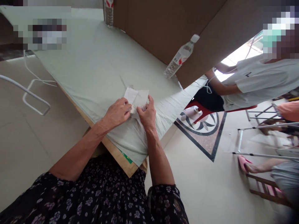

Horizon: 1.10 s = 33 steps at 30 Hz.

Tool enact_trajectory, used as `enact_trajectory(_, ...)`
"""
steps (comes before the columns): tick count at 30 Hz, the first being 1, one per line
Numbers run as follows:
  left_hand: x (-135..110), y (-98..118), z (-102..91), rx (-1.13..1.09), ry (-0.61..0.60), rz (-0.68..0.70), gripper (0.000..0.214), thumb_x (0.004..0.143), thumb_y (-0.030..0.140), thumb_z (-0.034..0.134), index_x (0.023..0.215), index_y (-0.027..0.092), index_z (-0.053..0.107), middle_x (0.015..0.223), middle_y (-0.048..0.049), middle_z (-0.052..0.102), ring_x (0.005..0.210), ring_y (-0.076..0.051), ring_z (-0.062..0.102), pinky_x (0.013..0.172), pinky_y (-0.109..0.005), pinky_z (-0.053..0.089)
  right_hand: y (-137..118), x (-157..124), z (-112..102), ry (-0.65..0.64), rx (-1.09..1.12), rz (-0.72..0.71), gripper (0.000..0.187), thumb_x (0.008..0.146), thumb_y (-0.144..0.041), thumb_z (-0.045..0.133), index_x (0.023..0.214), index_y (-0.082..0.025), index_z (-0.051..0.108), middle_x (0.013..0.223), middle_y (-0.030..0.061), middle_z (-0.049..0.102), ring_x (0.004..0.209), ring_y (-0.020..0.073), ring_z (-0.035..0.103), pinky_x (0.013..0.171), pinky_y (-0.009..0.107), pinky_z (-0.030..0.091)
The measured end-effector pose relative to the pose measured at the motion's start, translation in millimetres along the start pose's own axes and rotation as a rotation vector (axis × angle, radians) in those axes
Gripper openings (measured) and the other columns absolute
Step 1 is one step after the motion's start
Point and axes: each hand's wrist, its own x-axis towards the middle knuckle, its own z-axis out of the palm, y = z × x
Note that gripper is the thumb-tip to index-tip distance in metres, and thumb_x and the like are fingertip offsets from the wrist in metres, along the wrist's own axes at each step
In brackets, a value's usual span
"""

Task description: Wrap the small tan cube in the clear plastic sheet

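Near the corner of the cloth-covered table [88,65], both my hands are at a small, thin white sheet [141,95]. It looks creased, and I cannot tell whether it is paper or a plastic bag. My left hand [117,112] has its fingers curled and pinched at the sheet's near left side. On the right side, my right hand [148,113] is closed, thumb against bent fingers, with the index finger raised at the edge. Something small and pale shows by the left fingertips, too small to name. Crumpled see-through plastic [137,124] lies under the hands.
A large brown cardboard box [149,28] stands across the table's far side. One water bottle [181,57] is beside its corner, another bottle [109,14] farther back. A person in a white shirt [263,77] sits at the right. White metal tubing [35,93] is at the left.
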Motion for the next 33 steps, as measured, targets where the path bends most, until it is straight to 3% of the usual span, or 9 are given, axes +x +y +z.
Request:
enact_trajectory(9, 5, -2, 7.7, -0.040, -0.011, -0.008, 0.024, 0.095, 0.018, 0.055, 0.104, 0.017, 0.077, 0.116, -0.0130, 0.067, 0.107, -0.025, 0.064, 0.099, -0.037, 0.056, -12, 6, 9, -0.013, 0.244, 0.038, 0.070, 0.085, -0.033, 0.069, 0.149, -0.012, 0.049, 0.072, -0.0061, 0.060, 0.067, 0.0149, 0.058, 0.071, 0.032, 0.050)
enact_trajectory(23, 1, -2, 13.1, -0.096, 0.038, -0.020, 0.021, 0.094, 0.019, 0.056, 0.109, 0.018, 0.072, 0.121, -0.0132, 0.065, 0.115, -0.026, 0.064, 0.105, -0.040, 0.055, -15, -14, 5, 0.085, 0.316, 0.068, 0.072, 0.085, -0.034, 0.066, 0.151, -0.012, 0.046, 0.089, 0.0008, 0.073, 0.067, 0.0126, 0.061, 0.072, 0.030, 0.052)
enact_trajectory(29, 7, 0, 9.2, -0.098, -0.055, -0.052, 0.023, 0.095, 0.017, 0.054, 0.110, 0.016, 0.071, 0.121, -0.0154, 0.065, 0.117, -0.028, 0.064, 0.103, -0.041, 0.055, -22, -13, 12, 0.092, 0.274, 0.028, 0.068, 0.088, -0.030, 0.065, 0.153, -0.016, 0.048, 0.088, -0.0005, 0.075, 0.069, 0.0126, 0.065, 0.074, 0.029, 0.054)
enact_trajectory(33, 9, -2, 11.7, -0.182, -0.042, -0.088, 0.034, 0.095, 0.019, 0.054, 0.128, 0.015, 0.065, 0.122, -0.0149, 0.065, 0.119, -0.028, 0.064, 0.103, -0.042, 0.055, -29, -9, 12, 0.031, 0.224, 0.011, 0.064, 0.090, -0.033, 0.067, 0.150, -0.015, 0.052, 0.091, 0.0032, 0.079, 0.073, 0.0152, 0.070, 0.079, 0.031, 0.056)
